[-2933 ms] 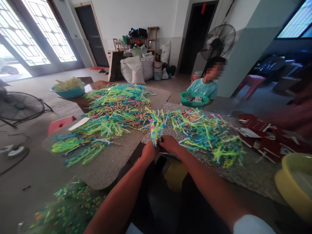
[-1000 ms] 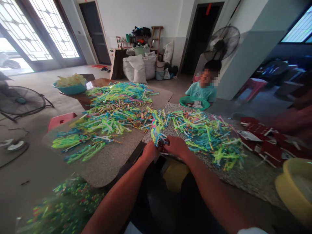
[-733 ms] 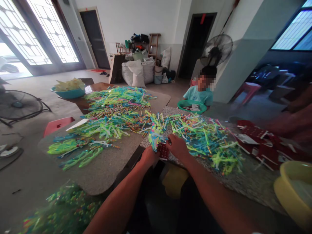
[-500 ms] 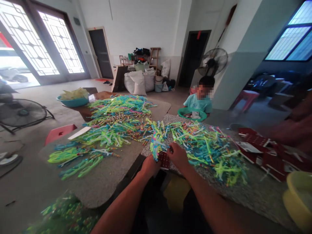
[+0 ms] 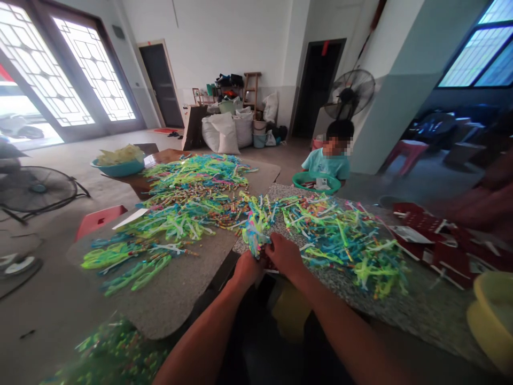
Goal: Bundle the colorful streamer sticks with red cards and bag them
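Observation:
My left hand (image 5: pixel 246 269) is closed around the lower end of an upright bundle of plastic strands (image 5: pixel 255 238), coloured blue, yellow-green, white and pink. Close by on the right, my right hand (image 5: pixel 284 255) has its fingers pinched together against the bundle's lower right side. What lies between those fingertips is too small to make out. Partly hidden under both hands is a dark red board (image 5: pixel 270 266) at the table's edge. Just behind the bundle, more yellow-green strands (image 5: pixel 262 207) lie on the speckled stone table (image 5: pixel 332 291).
Similar strands with beaded ends form a left pile (image 5: pixel 180 222) and a right pile (image 5: pixel 344 235). Red boards (image 5: pixel 452 256) and a yellow basin (image 5: pixel 492 305) are at right. Across the table a person (image 5: pixel 326 160) sits behind a green basin (image 5: pixel 316 183). A floor fan (image 5: pixel 38 188) stands left.
My right hand has moved left and slightly up, closing in on the bundle. The bundle has shifted slightly left, and the red board is more covered now. The view has moved slightly.

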The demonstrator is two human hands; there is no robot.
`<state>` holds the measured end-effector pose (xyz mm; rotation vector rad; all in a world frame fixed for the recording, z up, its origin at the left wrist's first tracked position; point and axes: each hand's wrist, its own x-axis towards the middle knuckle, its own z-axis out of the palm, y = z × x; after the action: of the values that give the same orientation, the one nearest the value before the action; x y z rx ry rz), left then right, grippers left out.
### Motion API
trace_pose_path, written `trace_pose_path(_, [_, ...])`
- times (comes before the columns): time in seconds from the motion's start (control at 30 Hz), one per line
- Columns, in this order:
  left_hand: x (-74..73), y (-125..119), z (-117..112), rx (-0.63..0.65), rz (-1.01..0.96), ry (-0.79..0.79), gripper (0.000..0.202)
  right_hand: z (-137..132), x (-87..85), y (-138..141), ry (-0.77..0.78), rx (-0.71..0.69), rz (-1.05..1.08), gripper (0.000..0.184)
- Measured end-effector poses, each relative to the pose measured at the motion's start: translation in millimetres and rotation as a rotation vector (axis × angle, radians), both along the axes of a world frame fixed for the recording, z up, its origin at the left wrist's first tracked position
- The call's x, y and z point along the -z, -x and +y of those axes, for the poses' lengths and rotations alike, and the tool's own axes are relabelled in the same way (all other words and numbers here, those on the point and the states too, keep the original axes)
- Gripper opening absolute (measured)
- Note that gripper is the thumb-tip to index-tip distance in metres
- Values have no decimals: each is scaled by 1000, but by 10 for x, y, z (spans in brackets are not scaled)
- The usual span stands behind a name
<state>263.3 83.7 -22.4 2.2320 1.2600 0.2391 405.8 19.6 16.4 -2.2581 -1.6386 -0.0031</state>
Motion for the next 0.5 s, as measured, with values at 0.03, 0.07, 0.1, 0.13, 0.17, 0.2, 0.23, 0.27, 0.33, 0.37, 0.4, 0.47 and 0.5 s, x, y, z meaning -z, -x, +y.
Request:
trace_pose_path(0.03, [16, -2, 7, -30, -11, 11, 33, -26, 13, -50, -11, 14, -12, 16])
trace_pose_path(0.07, [30, -3, 16, -57, -21, 24, 36, -55, 26, -105, -38, 27, -15, 15])
trace_pose_path(0.1, [42, -3, 24, -75, -27, 36, 39, -86, 38, -160, -78, 41, -7, 15])
trace_pose_path(0.13, [49, -1, 32, -82, -27, 44, 41, -116, 50, -210, -126, 52, 17, 15])
trace_pose_path(0.17, [50, 1, 38, -79, -22, 46, 42, -141, 60, -250, -174, 59, 58, 15])
trace_pose_path(0.2, [47, 4, 43, -69, -14, 47, 43, -159, 69, -276, -211, 56, 116, 15])
trace_pose_path(0.23, [41, 6, 47, -59, -6, 47, 43, -166, 79, -285, -234, 47, 187, 15])
trace_pose_path(0.27, [34, 9, 49, -51, 5, 50, 43, -161, 90, -281, -244, 36, 260, 15])
trace_pose_path(0.33, [21, 12, 49, -41, 23, 59, 42, -117, 123, -238, -222, -6, 394, 15])
trace_pose_path(0.37, [16, 12, 47, -33, 26, 58, 41, -84, 146, -209, -207, -25, 441, 15])
trace_pose_path(0.4, [13, 13, 42, -24, 27, 50, 40, -47, 172, -180, -195, -37, 474, 15])
trace_pose_path(0.47, [6, 11, 28, -8, 34, 19, 38, 17, 232, -130, -176, -47, 518, 15])
trace_pose_path(0.5, [1, 9, 18, 5, 36, -1, 37, 39, 262, -111, -172, -49, 531, 15])
